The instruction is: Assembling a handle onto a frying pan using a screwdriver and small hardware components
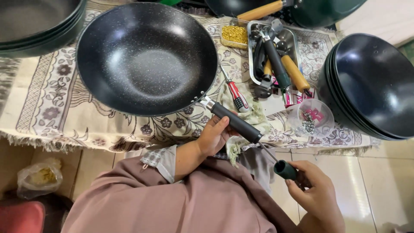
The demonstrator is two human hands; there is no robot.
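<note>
A black speckled wok (146,58) rests on a patterned cloth (47,103), its black handle (235,121) pointing toward me. My left hand (214,135) grips that handle from below. My right hand (317,196) holds a screwdriver with a dark green handle (285,169); its thin shaft runs up into the end of the wok handle. A greenish rag (235,146) lies under the handle.
A stack of black woks (371,86) stands at right, more pans (39,26) at top left. A metal tray (293,39) holds handles and tools, beside a tub of yellow bits (234,35), a red-handled screwdriver (235,95) and a clear cup of screws (311,117). A plastic bag (39,177) lies on the tiled floor.
</note>
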